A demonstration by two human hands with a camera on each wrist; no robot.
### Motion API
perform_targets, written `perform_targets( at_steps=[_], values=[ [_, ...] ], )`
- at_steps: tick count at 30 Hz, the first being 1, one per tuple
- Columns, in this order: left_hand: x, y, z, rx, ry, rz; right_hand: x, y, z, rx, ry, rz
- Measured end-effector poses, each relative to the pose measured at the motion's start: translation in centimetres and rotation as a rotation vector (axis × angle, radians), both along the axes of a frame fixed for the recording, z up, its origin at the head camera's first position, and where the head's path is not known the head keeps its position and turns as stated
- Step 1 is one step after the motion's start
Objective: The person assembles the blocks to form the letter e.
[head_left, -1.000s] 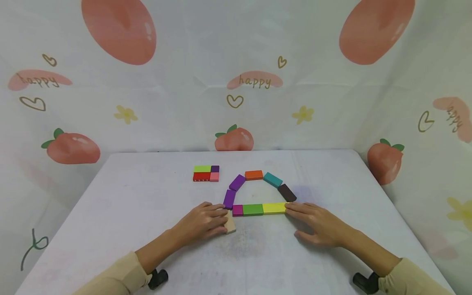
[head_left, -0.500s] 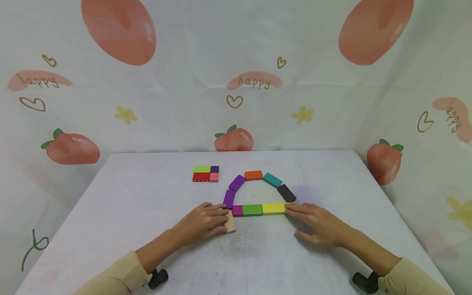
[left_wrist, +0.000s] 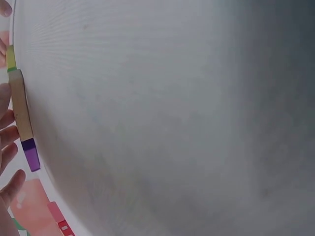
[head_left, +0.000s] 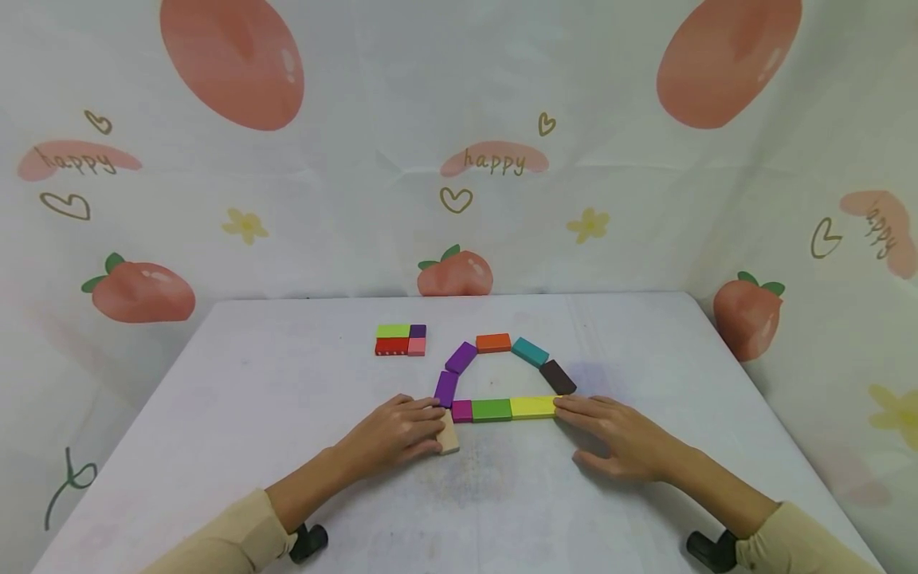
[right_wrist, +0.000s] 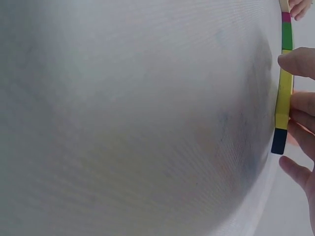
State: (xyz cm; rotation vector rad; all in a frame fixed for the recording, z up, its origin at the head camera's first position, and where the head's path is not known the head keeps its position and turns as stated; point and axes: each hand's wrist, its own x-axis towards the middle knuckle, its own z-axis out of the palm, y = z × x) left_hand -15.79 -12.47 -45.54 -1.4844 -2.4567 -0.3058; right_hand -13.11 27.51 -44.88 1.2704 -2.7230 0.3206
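Observation:
My left hand (head_left: 396, 430) lies at the left end of the layout, fingertips and thumb touching a beige block (head_left: 448, 434). In the left wrist view, the beige block (left_wrist: 20, 105) stands out along its long side beside the fingers. At the other end, my right hand (head_left: 618, 437) has extended fingers touching the right end of a yellow block (head_left: 532, 407), with the thumb held apart. Left of the yellow block, a green block (head_left: 491, 410) and a magenta block (head_left: 462, 411) continue the row. Above it, purple (head_left: 446, 388), orange (head_left: 493, 343), teal (head_left: 530, 351) and black blocks (head_left: 558, 377) form an arch.
Toward the back left is a small cluster of lime (head_left: 393, 331), dark purple (head_left: 417, 331), red (head_left: 391, 347) and pink blocks (head_left: 417, 347). A white tabletop (head_left: 287, 351) lies under everything, and a peach-printed cloth (head_left: 344, 223) hangs behind it.

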Motion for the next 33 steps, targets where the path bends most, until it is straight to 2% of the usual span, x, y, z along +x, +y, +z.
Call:
perform_targets(
  at_steps=[19, 24, 27, 33],
  values=[
    [0.0, -0.1, -0.4, 0.024, -0.05, 0.02, 0.0, 0.1, -0.2, -0.007, 0.001, 0.004],
    [-0.3, -0.3, -0.3, 0.083, -0.068, 0.037, 0.0, 0.1, -0.2, -0.003, -0.001, 0.002],
    [-1.0, -0.5, -0.1, 0.15, -0.07, 0.085, 0.0, 0.1, -0.2, -0.002, -0.002, 0.001],
    [-3.2, -1.3, 0.4, 0.245, -0.086, 0.277, 0.0, 0.1, -0.2, 0.005, 0.003, 0.001]
  ],
)
